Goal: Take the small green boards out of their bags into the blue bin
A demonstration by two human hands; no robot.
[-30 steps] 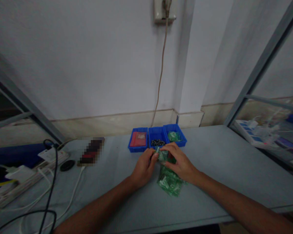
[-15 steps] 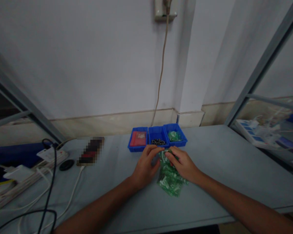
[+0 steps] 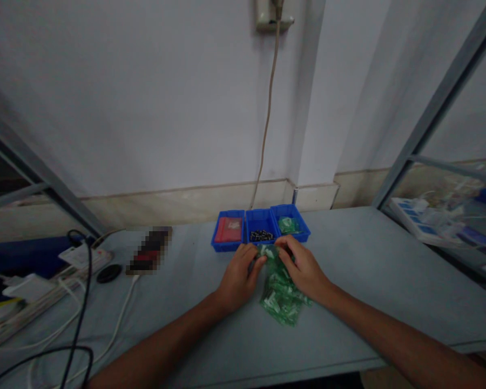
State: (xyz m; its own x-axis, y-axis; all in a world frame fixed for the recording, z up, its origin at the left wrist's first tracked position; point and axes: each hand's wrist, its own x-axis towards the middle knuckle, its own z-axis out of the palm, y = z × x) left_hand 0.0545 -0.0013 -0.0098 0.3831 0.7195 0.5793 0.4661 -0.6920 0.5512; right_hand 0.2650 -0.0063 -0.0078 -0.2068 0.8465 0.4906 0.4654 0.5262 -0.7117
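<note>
My left hand (image 3: 238, 278) and my right hand (image 3: 303, 268) face each other above the table, fingers pinched on a small green plastic bag (image 3: 269, 251) stretched between them. Just below, several more see-through green bags (image 3: 282, 302) lie in a loose pile, partly under my right hand. Right behind the hands stands a blue bin (image 3: 260, 216) with small black and silver parts (image 3: 261, 235) in its front. To its left a blue bin holds a red bag (image 3: 229, 229); to its right another holds green bags (image 3: 288, 225).
A pixelated dark object (image 3: 150, 251) with a white cable lies on the left of the grey table (image 3: 348, 319). Near it are a round black disc (image 3: 109, 273), a power strip (image 3: 44, 297) and loose cables. Metal frame posts (image 3: 433, 108) rise at both sides; a wall stands behind.
My left hand has closed its fingers on the bag's left edge. The bag between the hands has shifted slightly left and is spread wider.
</note>
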